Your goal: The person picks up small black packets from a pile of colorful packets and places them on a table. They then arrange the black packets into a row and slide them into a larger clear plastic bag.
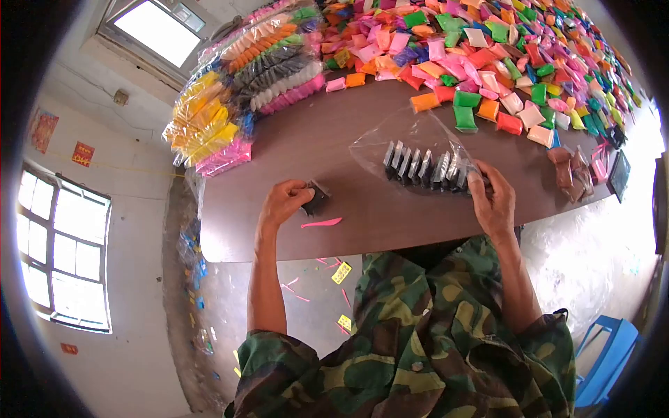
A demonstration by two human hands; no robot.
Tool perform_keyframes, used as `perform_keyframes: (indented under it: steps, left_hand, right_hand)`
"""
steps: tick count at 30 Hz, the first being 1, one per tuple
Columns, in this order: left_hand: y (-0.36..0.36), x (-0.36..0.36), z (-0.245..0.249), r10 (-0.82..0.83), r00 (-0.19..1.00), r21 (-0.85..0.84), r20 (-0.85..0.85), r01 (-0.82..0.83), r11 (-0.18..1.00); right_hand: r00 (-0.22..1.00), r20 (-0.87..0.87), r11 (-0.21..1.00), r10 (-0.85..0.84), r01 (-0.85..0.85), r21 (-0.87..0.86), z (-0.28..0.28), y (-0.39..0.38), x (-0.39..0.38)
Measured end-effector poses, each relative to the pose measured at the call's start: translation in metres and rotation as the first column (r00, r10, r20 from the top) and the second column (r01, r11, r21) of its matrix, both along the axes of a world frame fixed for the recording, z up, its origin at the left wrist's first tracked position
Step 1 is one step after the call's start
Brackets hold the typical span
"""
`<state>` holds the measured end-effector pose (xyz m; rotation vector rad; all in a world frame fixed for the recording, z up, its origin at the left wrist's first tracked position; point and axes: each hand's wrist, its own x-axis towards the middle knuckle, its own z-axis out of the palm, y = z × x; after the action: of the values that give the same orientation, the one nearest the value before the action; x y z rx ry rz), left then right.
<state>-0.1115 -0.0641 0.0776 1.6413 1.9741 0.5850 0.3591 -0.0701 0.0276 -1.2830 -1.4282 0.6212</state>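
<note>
My left hand (284, 202) pinches a small black packet (317, 198) above the brown table. Just below it lies a pink plastic knife-shaped tool (322, 223). On the right, my right hand (493, 198) grips the edge of a clear plastic bag (376, 143), fingers closed and thumb toward me. Inside that bag stands a row of several black packets (418, 167) with shiny silvery ends. The bag's loose, see-through end spreads to the left and away from me.
Bagged rows of coloured packets (275, 66) are stacked at the back left. A large heap of loose coloured packets (481, 63) covers the back and right. Brown packets (571, 174) lie at the right edge. A blue plastic chair (606, 359) stands lower right; scraps litter the floor.
</note>
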Motion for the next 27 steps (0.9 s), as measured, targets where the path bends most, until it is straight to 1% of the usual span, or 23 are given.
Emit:
perform_keyframes:
  steps: [2, 5, 8, 11, 14, 15, 16, 17, 20, 23, 26, 27]
  left_hand:
    - [-0.001, 0.003, 0.004, -0.035, 0.999, -0.028, -0.018, 0.035, 0.999]
    - [-0.003, 0.009, 0.005, -0.049, 0.999, -0.022, 0.003, 0.049, 0.999]
    - [-0.006, 0.012, 0.007, -0.067, 0.997, -0.016, -0.05, 0.066, 0.998]
    - [-0.009, 0.018, 0.003, -0.021, 0.999, -0.001, -0.031, 0.021, 1.0]
    - [-0.014, 0.036, 0.002, -0.075, 0.994, 0.146, 0.074, 0.063, 0.987]
    - [-0.015, 0.047, 0.004, -0.094, 0.992, 0.248, -0.09, 0.113, 0.962]
    - [-0.017, 0.061, 0.007, -0.091, 0.963, 0.337, -0.252, 0.176, 0.925]
    - [-0.018, 0.069, 0.008, -0.068, 0.911, 0.411, -0.407, 0.249, 0.877]
    - [-0.017, 0.076, 0.009, -0.162, 0.846, 0.258, -0.508, 0.329, 0.909]
    - [-0.022, 0.076, 0.012, -0.188, 0.783, 0.211, -0.593, 0.377, 0.902]
    - [-0.021, 0.072, 0.016, -0.212, 0.776, 0.111, -0.594, 0.34, 0.934]
    - [-0.019, 0.074, 0.019, -0.195, 0.784, 0.101, -0.59, 0.311, 0.945]
  right_hand:
    - [1.0, 0.002, 1.0, -0.003, 0.003, 0.004, -0.001, 0.001, 0.0]
    - [1.0, 0.01, 1.0, -0.007, 0.007, 0.014, -0.001, 0.001, 0.0]
    - [1.0, 0.0, 1.0, -0.003, 0.003, 0.002, 0.001, 0.0, 0.0]
    - [1.0, 0.006, 1.0, -0.003, 0.003, 0.009, 0.001, 0.0, 0.0]
    - [1.0, 0.023, 0.999, -0.014, 0.013, 0.04, -0.002, 0.001, 0.001]
    - [1.0, 0.024, 0.999, -0.008, 0.007, 0.036, -0.001, 0.001, 0.001]
    - [1.0, 0.025, 0.999, -0.001, 0.0, 0.032, -0.001, 0.0, 0.001]
    - [1.0, 0.025, 1.0, -0.002, 0.001, 0.029, -0.001, 0.0, 0.001]
    - [1.0, 0.018, 0.999, -0.008, 0.007, 0.032, -0.002, 0.002, 0.001]
    - [1.0, 0.012, 1.0, -0.005, 0.005, 0.024, -0.004, 0.0, 0.002]
    - [1.0, 0.013, 1.0, 0.001, -0.002, 0.015, -0.002, 0.0, 0.0]
    - [1.0, 0.023, 1.0, -0.004, 0.003, 0.024, -0.002, 0.001, 0.0]
